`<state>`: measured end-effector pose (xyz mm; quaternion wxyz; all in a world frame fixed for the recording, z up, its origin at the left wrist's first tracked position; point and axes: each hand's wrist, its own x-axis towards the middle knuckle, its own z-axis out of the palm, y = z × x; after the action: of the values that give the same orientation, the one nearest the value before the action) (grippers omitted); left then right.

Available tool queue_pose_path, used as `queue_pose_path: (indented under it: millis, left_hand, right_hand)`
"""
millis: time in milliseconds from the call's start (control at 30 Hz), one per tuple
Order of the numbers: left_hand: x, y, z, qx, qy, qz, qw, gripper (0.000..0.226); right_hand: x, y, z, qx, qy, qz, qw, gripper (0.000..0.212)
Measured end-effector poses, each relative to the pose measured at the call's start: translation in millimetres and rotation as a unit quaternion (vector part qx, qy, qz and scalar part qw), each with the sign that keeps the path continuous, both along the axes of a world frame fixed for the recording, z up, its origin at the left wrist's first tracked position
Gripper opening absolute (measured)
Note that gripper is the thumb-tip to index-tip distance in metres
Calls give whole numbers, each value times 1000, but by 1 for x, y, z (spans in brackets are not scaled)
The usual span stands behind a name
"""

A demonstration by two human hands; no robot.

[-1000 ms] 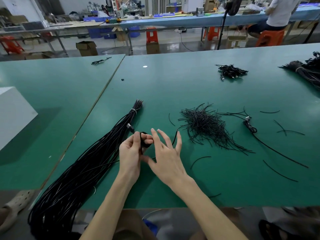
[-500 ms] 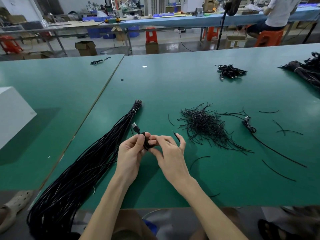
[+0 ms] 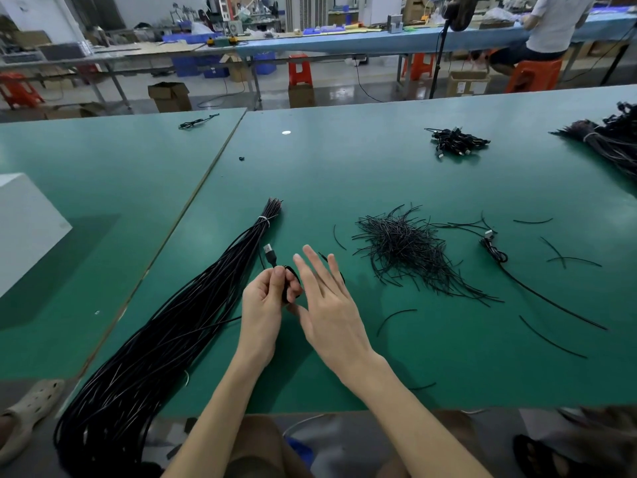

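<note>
My left hand (image 3: 267, 300) grips a small coil of black USB cable (image 3: 289, 282) just above the green table (image 3: 344, 174); the cable's plug (image 3: 270, 254) sticks up past my fingers. My right hand (image 3: 325, 298) is beside the coil with its fingers straight and spread, its thumb near the coil's underside. A long tied bundle of black cables (image 3: 165, 332) lies to the left and hangs over the table's near edge. A heap of short black ties (image 3: 403, 251) lies to the right of my hands.
A single uncoiled USB cable (image 3: 496, 253) and loose ties (image 3: 551, 339) lie at the right. Coiled cables (image 3: 455, 141) sit at the back, another cable bundle (image 3: 606, 143) at far right. A white box (image 3: 24, 222) stands at left. A person sits at a far bench.
My right hand's fingers, which pinched at the coil half a second ago, have opened and spread. The left hand still holds the coil, the plug now pointing more upward.
</note>
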<state>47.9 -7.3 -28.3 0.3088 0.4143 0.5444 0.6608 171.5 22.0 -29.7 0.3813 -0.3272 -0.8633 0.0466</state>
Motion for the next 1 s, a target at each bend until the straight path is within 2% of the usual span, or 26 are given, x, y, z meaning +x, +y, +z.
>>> queue_pose_path:
  millis: [133, 267, 467, 567, 700, 800, 867, 1000]
  left_hand:
    - [-4, 2, -5, 9, -43, 7, 999, 35]
    - [-10, 5, -11, 6, -81, 57, 995, 34]
    - [-7, 7, -13, -30, -35, 141, 989, 30]
    - [-7, 7, -12, -39, -23, 187, 981, 30]
    - [-6, 7, -9, -52, -34, 193, 979, 31]
    - [-5, 7, -9, -55, -23, 159, 985, 29]
    - [-6, 6, -9, -54, -23, 100, 993, 28]
    - [-5, 3, -2, -38, -78, 10, 996, 25]
  right_hand:
    - [-1, -3, -1, 27, -14, 12, 999, 72]
    - [-1, -3, -1, 35, -13, 30, 999, 78]
    - [-1, -4, -2, 76, -24, 25, 996, 77]
    - [-1, -2, -5, 78, -50, -16, 996, 80]
    - [-3, 0, -4, 17, -109, -104, 988, 87]
    - [-5, -1, -4, -47, -118, -8, 992, 83]
    - [-4, -3, -2, -125, -81, 60, 987, 78]
    - [3, -1, 4, -242, 39, 81, 966, 60]
